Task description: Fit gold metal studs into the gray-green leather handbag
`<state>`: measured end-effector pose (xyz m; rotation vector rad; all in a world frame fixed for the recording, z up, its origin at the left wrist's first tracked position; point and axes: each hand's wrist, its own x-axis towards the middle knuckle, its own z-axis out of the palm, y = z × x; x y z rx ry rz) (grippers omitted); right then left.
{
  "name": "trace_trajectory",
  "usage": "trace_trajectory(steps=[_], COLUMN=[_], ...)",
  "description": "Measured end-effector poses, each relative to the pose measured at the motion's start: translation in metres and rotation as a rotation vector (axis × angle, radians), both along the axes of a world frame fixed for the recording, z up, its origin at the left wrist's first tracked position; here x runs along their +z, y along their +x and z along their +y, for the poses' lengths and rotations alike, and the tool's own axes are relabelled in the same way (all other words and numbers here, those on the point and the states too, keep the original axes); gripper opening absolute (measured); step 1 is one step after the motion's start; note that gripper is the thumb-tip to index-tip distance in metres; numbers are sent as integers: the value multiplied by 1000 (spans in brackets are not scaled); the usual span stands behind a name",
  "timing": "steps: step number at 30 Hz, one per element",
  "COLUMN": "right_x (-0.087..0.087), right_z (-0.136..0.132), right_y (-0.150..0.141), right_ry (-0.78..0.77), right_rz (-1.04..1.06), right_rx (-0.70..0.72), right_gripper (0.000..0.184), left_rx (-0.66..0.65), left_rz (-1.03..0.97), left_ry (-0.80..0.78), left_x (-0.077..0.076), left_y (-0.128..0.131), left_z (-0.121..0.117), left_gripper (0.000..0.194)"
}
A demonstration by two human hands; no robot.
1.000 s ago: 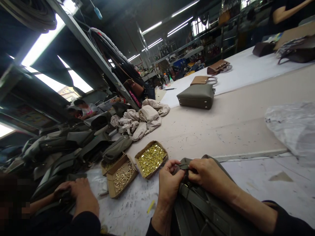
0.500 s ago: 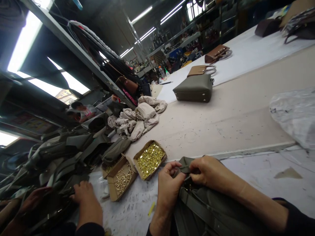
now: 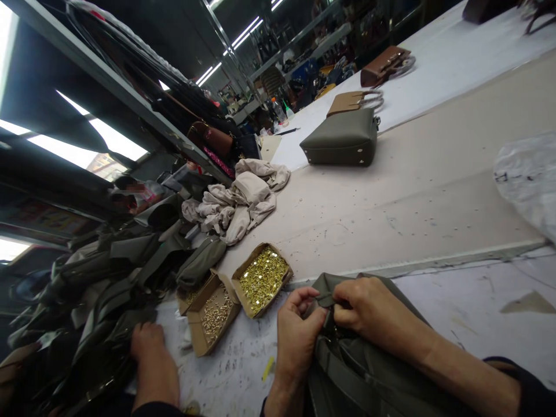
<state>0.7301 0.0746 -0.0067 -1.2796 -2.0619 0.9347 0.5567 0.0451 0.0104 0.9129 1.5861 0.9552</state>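
Observation:
A dark olive bag (image 3: 369, 370) with a strap lies in front of me at the table's near edge. My left hand (image 3: 299, 324) pinches the bag's upper edge between thumb and fingers. Close beside it, my right hand (image 3: 365, 304) is closed on the same folded edge, its fingertips partly hidden in the material. Some small metal fittings glint below the hands, too small to make out. Just left of my left hand stands a cardboard box (image 3: 284, 282) of shiny gold metal pieces, next to another cardboard box (image 3: 200, 341) holding small gold-coloured studs.
At the left, a co-worker's hand (image 3: 147, 341) rests by a heap of olive bag pieces (image 3: 134, 249). Crumpled beige cloth (image 3: 249, 194) lies beyond the boxes. A finished olive bag (image 3: 341, 139) and brown handbags stand farther back; clear plastic (image 3: 530, 176) lies right.
The view has shifted slightly, so the far bags sit higher in it. My hands keep their hold on the bag's edge. The co-worker's farther hand has moved left.

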Motion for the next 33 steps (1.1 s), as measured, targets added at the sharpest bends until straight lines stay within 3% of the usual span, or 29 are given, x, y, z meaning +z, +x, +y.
trace_trajectory(steps=[9, 15, 20, 26, 33], right_x=[-2, 1, -2, -10, -6], right_z=[5, 7, 3, -3, 3], right_y=[1, 6, 5, -2, -2], right_ry=[-79, -120, -33, 54, -57], right_rz=[-22, -51, -67, -93, 22], right_rx=[-17, 63, 72, 15, -46], right_gripper=[21, 16, 5, 11, 17], left_rx=[17, -11, -52, -57, -12], left_rz=[18, 102, 134, 97, 94], left_ry=[-13, 23, 20, 14, 25], left_x=[4, 5, 11, 13, 7], left_y=[3, 3, 6, 7, 6], left_z=[2, 3, 4, 6, 8], left_gripper=[38, 33, 32, 31, 30])
